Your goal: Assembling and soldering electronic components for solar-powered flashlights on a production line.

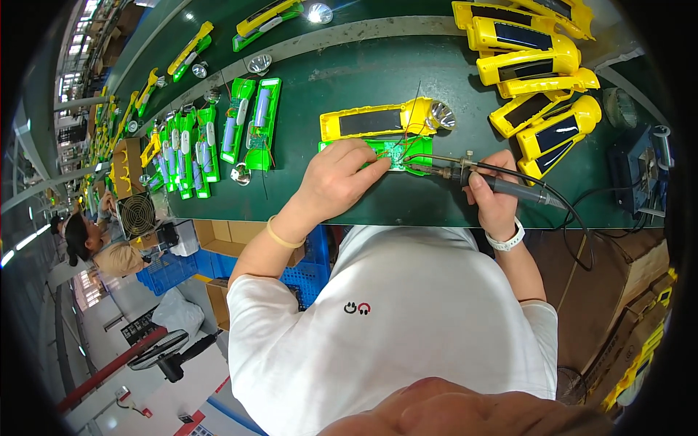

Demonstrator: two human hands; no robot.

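Note:
My left hand (340,178) rests at the near side of a green flashlight casing half (420,148), its thumb and index finger pinched together by thin orange-red wires. What lies between those fingertips is too small to make out. In my right hand (494,203) is a soldering iron (512,188) with a thin metal feed tube. Its tip reaches leftward to the green circuit board (396,151) inside the casing. Just behind lies a yellow casing half (334,126) with a dark panel, and a silvery reflector (441,116) sits at its right end.
Several yellow casings (520,69) are piled at the right. Several green halves with batteries (263,109) stand at the left. A dark soldering station (636,171) is at the far right, with the iron's cable looping beside me. Another person (109,247) works at far left.

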